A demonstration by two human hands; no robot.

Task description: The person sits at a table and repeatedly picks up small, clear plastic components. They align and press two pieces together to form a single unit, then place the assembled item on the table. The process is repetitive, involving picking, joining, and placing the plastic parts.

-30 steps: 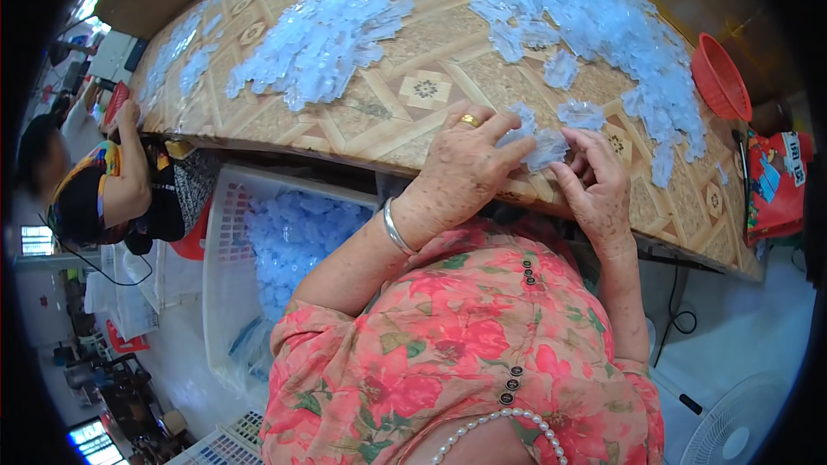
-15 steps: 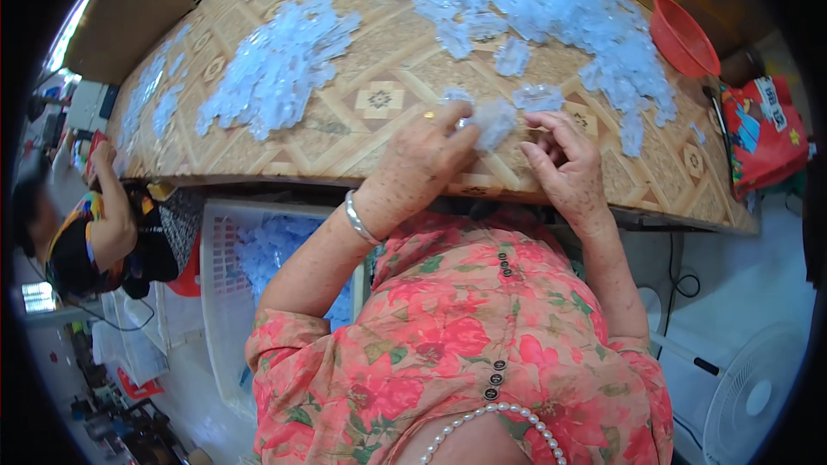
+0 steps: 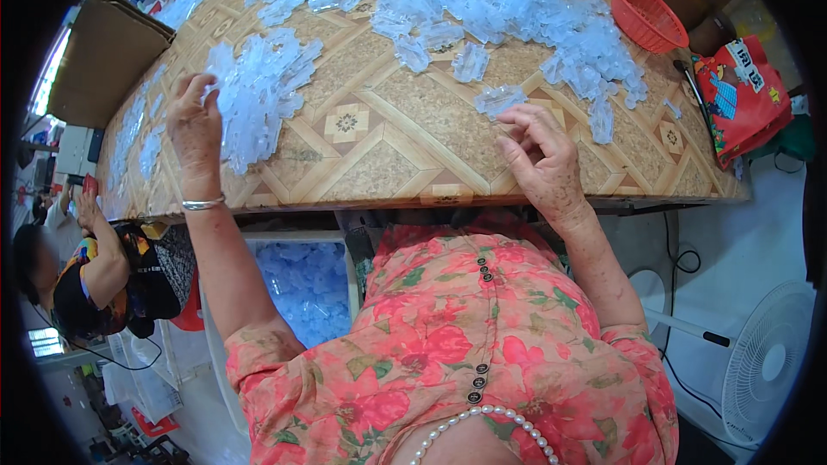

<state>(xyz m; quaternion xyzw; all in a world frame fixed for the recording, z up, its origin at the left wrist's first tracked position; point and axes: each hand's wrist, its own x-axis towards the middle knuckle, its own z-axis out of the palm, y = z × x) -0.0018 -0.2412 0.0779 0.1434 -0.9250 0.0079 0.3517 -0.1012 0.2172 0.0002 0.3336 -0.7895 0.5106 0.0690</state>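
My left hand (image 3: 196, 125), wearing a silver bangle (image 3: 203, 203), is over the left edge of a pile of clear bluish plastic pieces (image 3: 263, 103). Its fingers are bent, the thumb stands a little apart from them, and I see no piece gripped between them. My right hand (image 3: 543, 159) hovers above the table's near side, fingers loosely curled and thumb apart, with nothing in it. Just beyond its fingertips lies a single clear plastic piece (image 3: 500, 102). Another loose piece (image 3: 470, 62) rests farther back, close to a large heap of the same pieces (image 3: 508, 4).
A red plastic basket (image 3: 648, 15) and a red bag (image 3: 743, 99) sit at the patterned table's (image 3: 388, 159) right end. Below the edge, a white crate (image 3: 351, 271) holds more plastic pieces. A white fan (image 3: 771, 353) stands lower right. Another person (image 3: 95, 263) sits at left.
My left hand has moved left from the middle of the table to the left pile. The plastic piece it held no longer shows there. The right hand stays near the same place; the view has shifted.
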